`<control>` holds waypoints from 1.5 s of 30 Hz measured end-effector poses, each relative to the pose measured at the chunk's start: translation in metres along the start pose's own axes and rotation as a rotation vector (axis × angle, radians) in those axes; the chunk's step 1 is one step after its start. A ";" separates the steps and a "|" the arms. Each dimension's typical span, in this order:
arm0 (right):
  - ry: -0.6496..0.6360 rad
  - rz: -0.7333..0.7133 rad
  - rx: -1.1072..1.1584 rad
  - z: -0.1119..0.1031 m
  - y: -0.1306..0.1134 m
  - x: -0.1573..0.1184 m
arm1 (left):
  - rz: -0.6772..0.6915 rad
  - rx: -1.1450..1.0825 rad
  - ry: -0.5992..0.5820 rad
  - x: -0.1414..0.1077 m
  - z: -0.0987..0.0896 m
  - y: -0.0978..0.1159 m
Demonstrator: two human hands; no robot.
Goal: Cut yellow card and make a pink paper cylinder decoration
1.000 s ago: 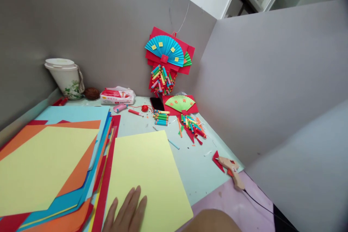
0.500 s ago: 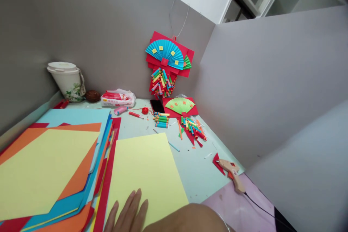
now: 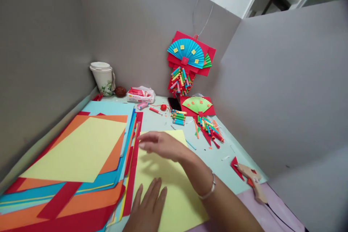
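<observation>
My left hand (image 3: 148, 206) lies flat with fingers spread on the lower left part of a yellow sheet (image 3: 176, 192). Above the sheet's upper left, my right hand (image 3: 160, 145) hovers with fingers pointing left and casts a shadow; nothing shows in it. Its wrist wears a bracelet. To the left is a stack of coloured paper (image 3: 108, 199) topped by another yellow sheet (image 3: 78, 148). A long red strip (image 3: 132, 185) runs between the stack and the sheet under my hands.
At the back stand a white cup (image 3: 102, 79), a tissue pack (image 3: 140, 95) and a phone (image 3: 174, 104). Rolled paper tubes (image 3: 178, 117) and a green fan (image 3: 197, 105) lie behind the sheet. A blue fan decoration (image 3: 187, 52) hangs behind; a glue gun (image 3: 252, 181) sits right.
My right hand has come up over the sheet from the bottom, where only the arm showed. The view has shifted left, so things appear further right. My left hand stays on the sheet.
</observation>
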State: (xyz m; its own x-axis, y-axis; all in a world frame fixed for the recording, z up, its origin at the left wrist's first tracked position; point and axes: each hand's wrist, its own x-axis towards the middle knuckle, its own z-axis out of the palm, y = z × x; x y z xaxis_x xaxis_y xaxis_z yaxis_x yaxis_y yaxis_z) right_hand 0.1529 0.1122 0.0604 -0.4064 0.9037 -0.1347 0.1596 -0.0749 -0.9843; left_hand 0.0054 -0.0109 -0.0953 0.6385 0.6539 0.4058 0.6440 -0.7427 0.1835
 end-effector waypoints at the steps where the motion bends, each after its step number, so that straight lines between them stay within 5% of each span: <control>1: 0.119 0.095 0.097 -0.005 0.002 0.015 | 0.047 0.041 0.028 0.002 0.010 -0.005; 6: 0.221 0.191 0.245 -0.017 0.019 0.085 | 0.095 0.137 0.100 0.002 0.038 -0.014; 12: 0.207 0.297 0.342 -0.008 0.032 0.134 | 0.122 0.174 0.177 0.005 0.011 -0.002; 17: 0.193 0.329 0.365 -0.003 0.028 0.141 | 0.030 0.213 0.201 0.022 -0.032 0.001; 20: 0.187 0.327 0.360 -0.002 0.024 0.142 | -0.147 0.251 0.267 0.032 -0.051 -0.014; 24: 0.184 0.337 0.311 0.000 0.024 0.147 | -0.386 0.329 0.158 0.039 -0.068 -0.043; 38: 0.227 0.351 -0.027 0.008 0.037 0.168 | -0.576 0.295 -0.055 0.036 -0.072 -0.061; 45: 0.227 0.332 -0.016 0.006 0.043 0.162 | -0.680 0.125 0.123 0.030 -0.080 -0.073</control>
State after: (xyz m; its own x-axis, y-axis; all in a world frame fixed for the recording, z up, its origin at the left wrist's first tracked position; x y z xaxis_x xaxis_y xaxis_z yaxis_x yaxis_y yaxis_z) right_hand 0.0887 0.2530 -0.0046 -0.1212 0.9018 -0.4149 0.2632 -0.3739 -0.8894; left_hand -0.0564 0.0514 -0.0250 0.0295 0.9407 0.3379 0.9319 -0.1482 0.3311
